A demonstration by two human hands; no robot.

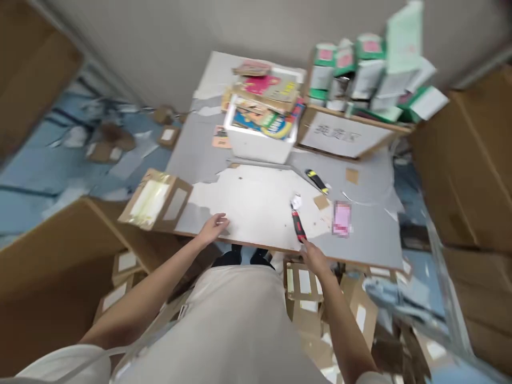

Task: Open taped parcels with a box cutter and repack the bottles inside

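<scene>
My left hand (215, 229) is at the table's front edge with its fingers stretched out and nothing in them. Near the front edge, the fingers of my right hand (315, 257) close on the lower end of a red and black utility knife (298, 226), which points away from me over the table. A crumpled white scrap (296, 201) touches or lies just beyond the knife's far end. Farther back lies a black and yellow utility knife (317, 181). A pink, blurred-out rectangular item (341, 218) sits to the right of my right hand.
A taped carton (156, 200) stands at the table's left edge. At the back are a white bin (258, 144) of colourful packets and a cardboard box (344, 136) of green and white boxes. Several cartons (304, 282) lie below the table, and large boxes flank both sides.
</scene>
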